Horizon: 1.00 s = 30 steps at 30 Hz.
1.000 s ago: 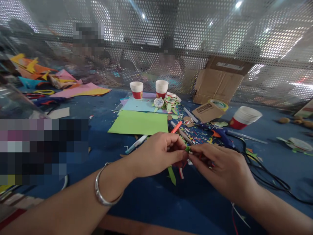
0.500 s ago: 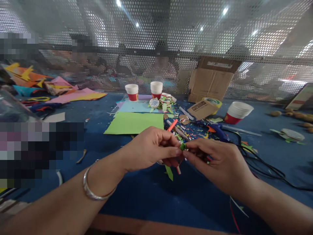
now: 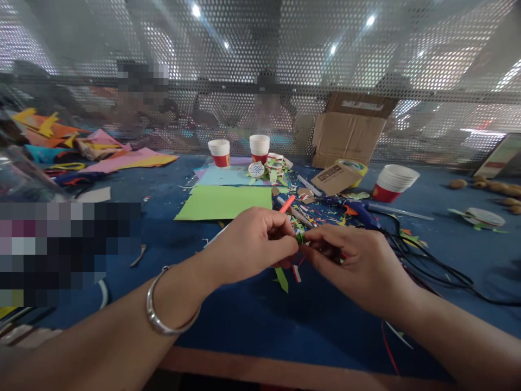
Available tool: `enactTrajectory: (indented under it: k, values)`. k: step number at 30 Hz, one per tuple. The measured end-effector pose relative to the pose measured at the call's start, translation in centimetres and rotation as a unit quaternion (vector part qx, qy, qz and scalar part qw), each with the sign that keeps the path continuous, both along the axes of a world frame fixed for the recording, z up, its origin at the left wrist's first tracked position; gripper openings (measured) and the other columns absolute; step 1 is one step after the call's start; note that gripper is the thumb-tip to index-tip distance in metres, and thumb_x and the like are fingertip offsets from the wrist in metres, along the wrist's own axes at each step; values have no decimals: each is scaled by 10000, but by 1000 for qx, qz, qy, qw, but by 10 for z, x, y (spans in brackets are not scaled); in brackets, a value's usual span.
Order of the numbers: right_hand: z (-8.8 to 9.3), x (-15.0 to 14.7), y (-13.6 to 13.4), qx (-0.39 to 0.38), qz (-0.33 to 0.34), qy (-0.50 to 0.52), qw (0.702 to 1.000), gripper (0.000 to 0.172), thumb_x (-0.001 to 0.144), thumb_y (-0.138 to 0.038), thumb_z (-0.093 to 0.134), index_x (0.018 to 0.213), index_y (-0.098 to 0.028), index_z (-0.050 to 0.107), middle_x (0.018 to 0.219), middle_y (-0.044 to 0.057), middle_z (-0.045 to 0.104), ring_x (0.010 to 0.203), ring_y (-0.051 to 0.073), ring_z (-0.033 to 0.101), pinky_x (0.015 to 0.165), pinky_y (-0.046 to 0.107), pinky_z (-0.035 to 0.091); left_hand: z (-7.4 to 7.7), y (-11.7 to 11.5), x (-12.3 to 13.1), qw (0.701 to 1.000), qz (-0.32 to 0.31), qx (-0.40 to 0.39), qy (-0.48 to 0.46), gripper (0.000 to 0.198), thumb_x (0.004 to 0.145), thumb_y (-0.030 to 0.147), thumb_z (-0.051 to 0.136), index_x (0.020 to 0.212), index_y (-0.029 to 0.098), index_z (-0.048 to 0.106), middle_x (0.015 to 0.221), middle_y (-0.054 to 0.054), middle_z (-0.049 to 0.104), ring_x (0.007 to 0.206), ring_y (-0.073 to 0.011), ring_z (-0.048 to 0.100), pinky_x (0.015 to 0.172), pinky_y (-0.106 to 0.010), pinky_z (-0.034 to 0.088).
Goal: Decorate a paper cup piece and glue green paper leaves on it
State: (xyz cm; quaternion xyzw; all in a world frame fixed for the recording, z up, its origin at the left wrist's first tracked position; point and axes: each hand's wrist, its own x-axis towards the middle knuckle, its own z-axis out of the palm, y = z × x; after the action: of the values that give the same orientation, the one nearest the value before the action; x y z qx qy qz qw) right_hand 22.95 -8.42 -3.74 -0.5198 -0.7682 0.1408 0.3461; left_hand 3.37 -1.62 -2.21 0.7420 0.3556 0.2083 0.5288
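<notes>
Between the fingertips of my left hand [image 3: 260,241] and my right hand [image 3: 345,252] is a small curled piece of green paper [image 3: 300,238], pinched from both sides above the table. Both hands are closed, thumb against fingers; the piece is mostly covered by them. Beneath my hands a pointed green paper strip [image 3: 281,279] and a small red-and-white scrap [image 3: 297,273] show. Just beyond my left hand lies a sheet of light green paper [image 3: 226,202]. An orange-red marker-like stick [image 3: 287,203] lies past my fingers among many coloured paper scraps.
A blue glue gun [image 3: 362,212] with a black cable [image 3: 439,274] lies to the right. Stacked paper cups [image 3: 394,183] stand beyond it, near yellow tape [image 3: 356,172] and a cardboard box [image 3: 350,133]. Paper turtles [image 3: 275,168] sit at the back; coloured paper [image 3: 126,157] lies left.
My two hands have shifted slightly up and left in view, still pinching the green paper piece, which has turned a little. The view itself has moved slightly.
</notes>
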Motion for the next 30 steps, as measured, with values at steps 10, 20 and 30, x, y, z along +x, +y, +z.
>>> enactTrajectory:
  k: [10, 20, 30]
  values:
    - [0, -2, 0, 46, -13, -8, 999, 128, 898, -175, 603, 850, -186, 721, 625, -56, 628, 521, 61, 534, 510, 183, 391, -8, 3, 0, 999, -14, 43, -8, 67, 818, 242, 630, 771, 194, 621, 702, 6, 709, 658, -150, 678, 597, -248, 508]
    - [0, 2, 1, 20, -30, -29, 999, 107, 825, -142, 606, 756, -193, 670, 596, -70, 575, 518, 61, 501, 525, 197, 375, 11, 12, -13, 991, -29, 134, -1, 115, 869, 281, 664, 819, 178, 666, 704, 12, 680, 642, -118, 617, 597, -235, 459]
    - [2, 6, 1, -70, 29, -228, 971, 229, 904, -259, 529, 719, -208, 654, 634, -13, 629, 521, 116, 503, 530, 281, 285, 11, 31, -37, 920, -96, 303, 227, 522, 799, 588, 743, 1169, 224, 687, 1132, -45, 685, 1051, -246, 612, 867, -334, 446]
